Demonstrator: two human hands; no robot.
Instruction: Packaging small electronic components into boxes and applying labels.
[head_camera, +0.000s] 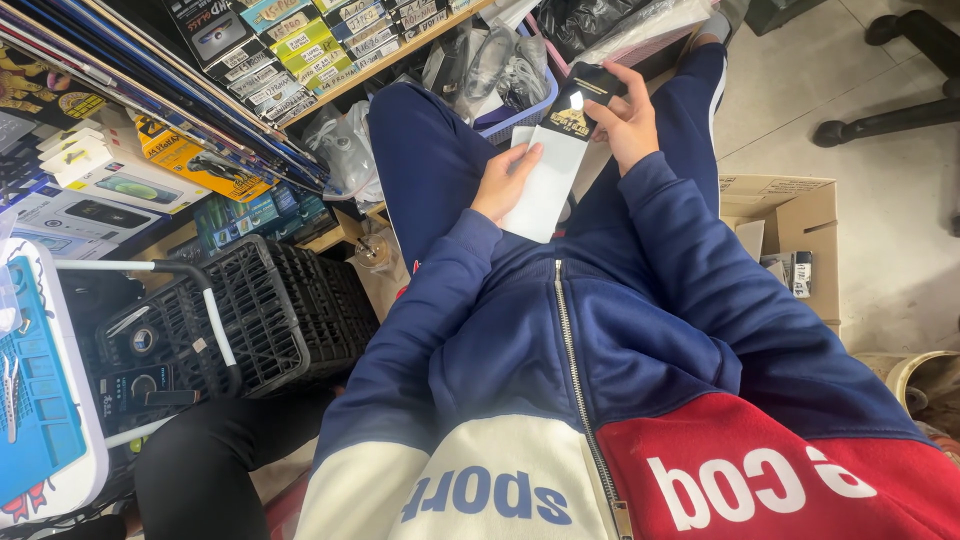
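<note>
I sit with my legs in blue trousers stretched ahead. Both hands hold a long flat package (552, 160), white at its lower part and black with gold print at its top. My left hand (508, 183) grips the white lower edge. My right hand (622, 118) clasps the black upper end, thumb across the front. The package rests above my lap, tilted away from me.
A black plastic crate (262, 312) stands at my left beside a white-edged blue mat (40, 385). Shelves of boxed goods (300, 50) fill the upper left. A blue basket with bagged items (510, 75) lies ahead. An open cardboard box (785, 235) sits at the right.
</note>
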